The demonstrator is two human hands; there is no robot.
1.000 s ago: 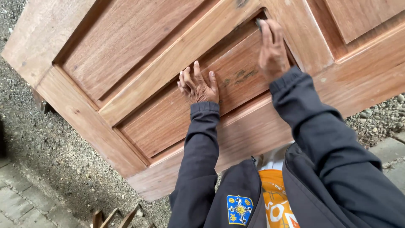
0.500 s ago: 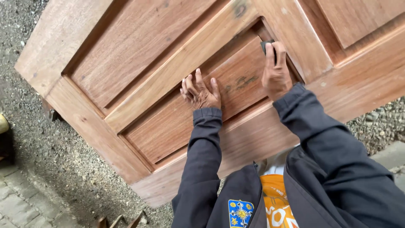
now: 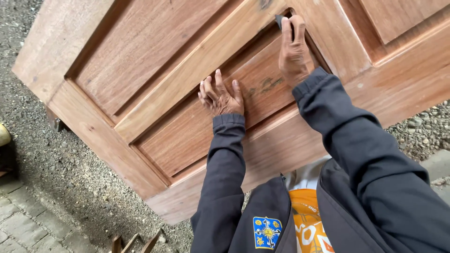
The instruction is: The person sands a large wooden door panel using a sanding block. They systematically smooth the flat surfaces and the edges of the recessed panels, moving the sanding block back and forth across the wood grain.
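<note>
A large brown wooden panelled door (image 3: 154, 61) lies flat in front of me, raised off the ground. My left hand (image 3: 220, 96) rests on one recessed panel with its fingers spread, holding nothing. My right hand (image 3: 293, 47) presses a small dark piece of sandpaper (image 3: 280, 20) into the upper corner of that same panel, next to the raised rail. Both arms wear dark sleeves. Dark smudges (image 3: 267, 84) mark the panel between the two hands.
Grey gravel (image 3: 56, 159) lies under and around the door, also at the right (image 3: 422, 129). Paving bricks (image 3: 23, 225) show at the lower left. Small wooden sticks (image 3: 136, 241) lie at the bottom edge. A support leg (image 3: 56, 122) shows under the door's left edge.
My right hand has slid along the panel's groove towards its upper corner. My left hand has stayed in place on the panel. The view has shifted slightly.
</note>
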